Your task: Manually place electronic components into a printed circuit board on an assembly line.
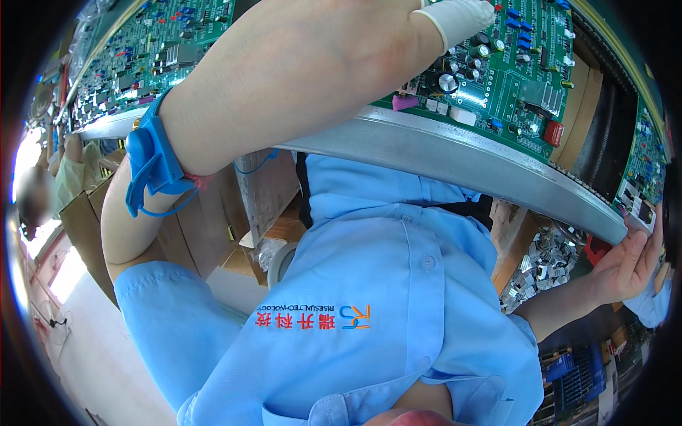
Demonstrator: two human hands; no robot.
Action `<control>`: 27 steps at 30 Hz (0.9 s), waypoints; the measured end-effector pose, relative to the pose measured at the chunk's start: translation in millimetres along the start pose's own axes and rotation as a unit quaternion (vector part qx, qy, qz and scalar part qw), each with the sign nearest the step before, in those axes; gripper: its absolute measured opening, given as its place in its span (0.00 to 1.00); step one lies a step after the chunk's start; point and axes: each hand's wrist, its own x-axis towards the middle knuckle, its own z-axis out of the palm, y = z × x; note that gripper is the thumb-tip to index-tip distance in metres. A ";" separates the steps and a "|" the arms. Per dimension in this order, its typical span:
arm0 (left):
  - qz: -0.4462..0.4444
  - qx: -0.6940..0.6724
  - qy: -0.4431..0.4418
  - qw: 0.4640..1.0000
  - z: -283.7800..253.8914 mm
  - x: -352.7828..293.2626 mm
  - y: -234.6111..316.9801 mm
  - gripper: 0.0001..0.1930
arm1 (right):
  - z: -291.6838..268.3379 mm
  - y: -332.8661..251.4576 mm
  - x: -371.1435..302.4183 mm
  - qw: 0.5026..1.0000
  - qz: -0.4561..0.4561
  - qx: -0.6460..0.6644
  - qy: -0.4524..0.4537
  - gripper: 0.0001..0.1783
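My left arm wears a blue wrist strap (154,153) and crosses over the middle green circuit board (497,92). A white finger cot (458,23) covers the thumb of my left hand (355,57); its other fingers lie beyond the top edge, so what they hold is hidden. The board carries capacitors, blue parts and a silver heat sink (543,98). At the far right, my right hand (634,263) is closed, its fingers against a silver metal part (636,206) at the near end of another circuit board (643,156). I cannot tell whether that part is fixed to it.
A grey metal rail (426,138) runs along the near side of the boards. More circuit boards (135,64) stand at the left. Below the rail at right, a box holds several loose silver parts (545,261). Cardboard (92,227) and a person (42,188) are at the left.
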 end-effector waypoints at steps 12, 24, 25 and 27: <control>-0.053 0.066 -0.115 0.990 -5.4 11.9 8.3 0.32 | 5.2 -1.5 1.4 1.000 -0.008 -0.010 0.001 0.21; -0.077 0.053 -0.165 0.982 -17.4 31.6 -8.9 0.35 | 120.1 -78.6 18.1 0.983 -0.074 -0.041 -0.162 0.16; -0.119 0.010 -0.126 0.985 -22.5 24.8 -4.0 0.36 | 133.6 -82.7 22.9 0.974 -0.105 -0.063 -0.188 0.16; -0.226 -0.052 -0.076 0.970 -32.0 17.0 5.0 0.35 | 156.6 -81.9 27.7 0.952 -0.184 -0.096 -0.225 0.18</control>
